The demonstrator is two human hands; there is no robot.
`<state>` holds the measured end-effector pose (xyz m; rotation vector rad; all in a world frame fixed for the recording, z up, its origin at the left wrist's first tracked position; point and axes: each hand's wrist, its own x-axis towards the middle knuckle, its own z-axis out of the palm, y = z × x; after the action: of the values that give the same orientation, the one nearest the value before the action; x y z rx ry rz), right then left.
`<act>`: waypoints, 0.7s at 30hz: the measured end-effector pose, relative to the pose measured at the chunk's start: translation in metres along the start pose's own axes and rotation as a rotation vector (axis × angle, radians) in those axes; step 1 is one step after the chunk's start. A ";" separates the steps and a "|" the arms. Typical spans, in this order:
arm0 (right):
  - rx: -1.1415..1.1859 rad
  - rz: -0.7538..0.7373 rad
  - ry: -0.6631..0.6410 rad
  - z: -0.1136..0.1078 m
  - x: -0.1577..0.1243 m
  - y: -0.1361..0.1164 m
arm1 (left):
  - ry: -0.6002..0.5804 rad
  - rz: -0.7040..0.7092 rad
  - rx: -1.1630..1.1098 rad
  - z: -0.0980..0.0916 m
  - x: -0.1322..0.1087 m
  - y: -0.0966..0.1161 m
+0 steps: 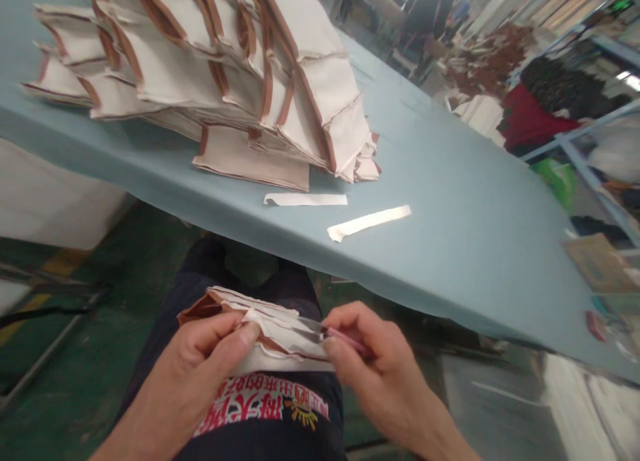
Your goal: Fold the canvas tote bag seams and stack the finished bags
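My left hand (203,354) pinches a folded cream fabric piece with brown trim (270,331) over my lap, thumb pressed on its top edge. My right hand (373,358) is closed on a small pink-handled cutting tool (340,338) whose metal blades lie against the fabric's edge. A dark apron with red printed characters (265,401) lies under the fabric piece.
A pale blue table (450,201) slopes across the view. On it, a big stack of cream fabric pieces with brown trim (220,68) and two loose cream strips (367,222) (305,199). Shelving and bundled goods stand at right (575,114). Green floor shows at left.
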<state>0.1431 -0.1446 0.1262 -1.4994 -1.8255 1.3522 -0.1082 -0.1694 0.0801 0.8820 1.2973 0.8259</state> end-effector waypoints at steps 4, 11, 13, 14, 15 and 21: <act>-0.017 -0.080 -0.049 0.021 -0.001 -0.019 | -0.059 -0.001 -0.045 -0.008 0.000 -0.001; -0.091 -0.137 -0.021 0.031 0.001 -0.011 | -0.089 -0.059 -0.190 -0.010 -0.007 -0.011; -0.096 -0.160 -0.002 0.033 0.000 -0.010 | -0.085 -0.060 -0.206 -0.008 -0.008 -0.012; -0.100 -0.176 0.011 0.034 0.000 -0.010 | -0.083 -0.063 -0.215 -0.008 -0.009 -0.012; -0.104 -0.199 0.026 0.035 0.000 -0.009 | -0.078 -0.071 -0.228 -0.007 -0.009 -0.012; -0.241 -0.506 0.259 0.052 0.009 0.010 | 0.013 -0.224 -0.431 0.008 -0.005 -0.011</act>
<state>0.1034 -0.1582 0.0919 -1.1369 -2.0574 0.6887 -0.1010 -0.1793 0.0733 0.3830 1.1444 0.8879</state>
